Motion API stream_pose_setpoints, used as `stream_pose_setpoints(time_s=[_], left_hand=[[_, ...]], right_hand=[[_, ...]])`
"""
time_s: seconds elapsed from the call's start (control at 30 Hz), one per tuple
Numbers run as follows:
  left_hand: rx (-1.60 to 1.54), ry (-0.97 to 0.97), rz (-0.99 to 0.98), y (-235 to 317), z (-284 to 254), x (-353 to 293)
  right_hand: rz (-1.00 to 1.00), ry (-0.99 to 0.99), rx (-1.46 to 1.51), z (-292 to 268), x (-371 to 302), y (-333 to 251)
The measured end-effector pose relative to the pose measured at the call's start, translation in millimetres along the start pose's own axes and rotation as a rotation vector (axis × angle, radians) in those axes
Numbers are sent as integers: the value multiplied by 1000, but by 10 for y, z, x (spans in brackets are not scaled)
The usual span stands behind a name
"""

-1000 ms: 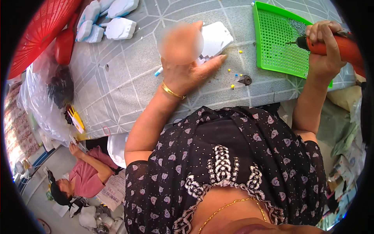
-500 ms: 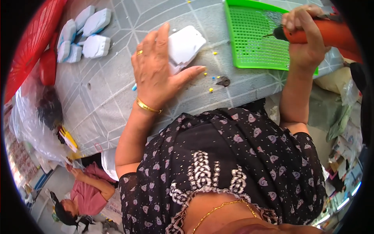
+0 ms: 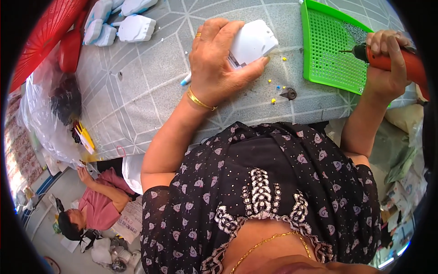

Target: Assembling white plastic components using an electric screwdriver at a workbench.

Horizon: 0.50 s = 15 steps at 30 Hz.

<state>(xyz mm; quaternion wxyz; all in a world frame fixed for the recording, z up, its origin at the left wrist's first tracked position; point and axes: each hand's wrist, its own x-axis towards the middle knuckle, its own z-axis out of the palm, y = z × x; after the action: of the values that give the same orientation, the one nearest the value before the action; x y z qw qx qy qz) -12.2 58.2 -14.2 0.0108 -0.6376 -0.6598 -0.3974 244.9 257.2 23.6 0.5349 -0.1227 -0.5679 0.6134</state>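
My left hand is closed round a white plastic housing over the table, fingers behind it and thumb along its near edge. A dark slot shows at the housing's lower end, beside the palm. Beneath that hand, a white stick-like piece with a blue tip pokes out on the left. In my right hand is an orange power screwdriver, gripped round its body. Its thin bit points left, above the green perforated tray. Small metal screws lie in that tray.
Several white-and-blue housings sit at the far left, near a red plastic basket. Tiny yellow bits and a dark conical piece lie near the table's front edge. Clear plastic bags hang at the left. A person sits at lower left.
The whole view has shifted, so the table's things appear farther right. My left thumb now presses the housing's edge, and its dark slot has come into sight. The screwdriver stays over the tray.
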Motion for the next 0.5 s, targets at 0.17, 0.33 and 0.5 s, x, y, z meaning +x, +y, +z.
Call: stream_pose_setpoints(time_s=[0.17,0.33,0.5], left_hand=[[13,-2,8,-15,-15,-20],[122,-32,-30,83,-21,7],[99,-37,-57,25,-21,-39]], right_hand=[[-37,-28,-36,90,-11,-22],[-28,-1,-37,-90,4,18],[-12,1,-18,-69,17,5]])
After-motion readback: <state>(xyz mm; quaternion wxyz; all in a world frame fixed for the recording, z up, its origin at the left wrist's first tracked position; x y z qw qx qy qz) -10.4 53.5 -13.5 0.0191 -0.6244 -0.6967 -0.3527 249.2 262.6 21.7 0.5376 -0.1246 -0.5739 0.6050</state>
